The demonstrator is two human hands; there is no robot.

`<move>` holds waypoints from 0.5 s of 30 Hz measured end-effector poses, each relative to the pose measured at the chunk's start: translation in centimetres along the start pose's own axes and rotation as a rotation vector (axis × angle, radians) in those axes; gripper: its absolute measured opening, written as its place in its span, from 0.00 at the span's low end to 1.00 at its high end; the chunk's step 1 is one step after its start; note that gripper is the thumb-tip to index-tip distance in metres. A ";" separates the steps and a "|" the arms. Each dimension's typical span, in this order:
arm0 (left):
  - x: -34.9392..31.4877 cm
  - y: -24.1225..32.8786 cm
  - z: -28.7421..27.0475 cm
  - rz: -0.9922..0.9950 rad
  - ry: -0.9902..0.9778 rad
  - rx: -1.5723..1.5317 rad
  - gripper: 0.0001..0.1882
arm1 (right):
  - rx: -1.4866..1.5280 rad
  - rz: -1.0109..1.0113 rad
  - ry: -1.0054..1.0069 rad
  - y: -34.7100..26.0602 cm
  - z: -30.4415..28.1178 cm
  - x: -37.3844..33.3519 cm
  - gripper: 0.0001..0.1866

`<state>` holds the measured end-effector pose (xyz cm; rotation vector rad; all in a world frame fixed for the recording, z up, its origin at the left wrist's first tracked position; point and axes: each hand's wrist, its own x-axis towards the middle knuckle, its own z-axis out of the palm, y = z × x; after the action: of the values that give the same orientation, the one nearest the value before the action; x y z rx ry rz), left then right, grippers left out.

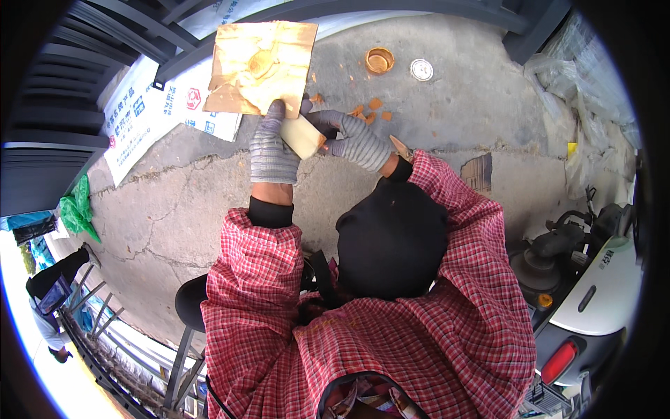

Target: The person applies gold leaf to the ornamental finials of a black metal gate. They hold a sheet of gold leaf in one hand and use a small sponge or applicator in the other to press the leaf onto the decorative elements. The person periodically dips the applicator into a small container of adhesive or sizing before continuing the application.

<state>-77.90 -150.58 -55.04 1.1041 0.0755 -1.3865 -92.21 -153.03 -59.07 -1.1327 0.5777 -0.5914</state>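
Note:
My left hand, in a grey knit glove, grips the lower edge of a thin tan board with its thumb on the face. A yellowish-brown smear lies on the middle of that board. Between my hands is a pale cream block with a brown-stained end. My right hand, gloved the same way, has its fingers curled round that stained end. Beyond the hands, an open round tin with orange-brown insides stands on the concrete, beside a round white lid.
Orange-brown flakes lie on the concrete. White printed sheeting and grey slatted metal are at the left, near a green plastic bag. A white-and-grey scooter carries a power tool at the right. A person is at far left.

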 end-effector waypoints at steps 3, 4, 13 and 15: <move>-0.2 -0.4 1.6 0.059 0.056 0.039 0.18 | 0.153 0.058 0.052 0.4 0.4 0.1 0.23; -0.2 -0.5 1.9 0.057 0.056 0.033 0.18 | 0.209 0.089 0.066 0.4 0.5 0.1 0.23; -1.0 -1.6 4.1 0.059 0.009 0.092 0.12 | 0.062 -0.190 0.160 0.6 -0.2 -0.7 0.14; -1.1 -2.0 4.1 0.063 -0.033 0.074 0.13 | -0.058 -0.291 0.197 0.4 -0.7 -0.8 0.12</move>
<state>-81.99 -152.07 -53.33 1.1346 -0.0347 -1.3592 -93.21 -152.88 -59.58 -1.2313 0.6057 -0.9502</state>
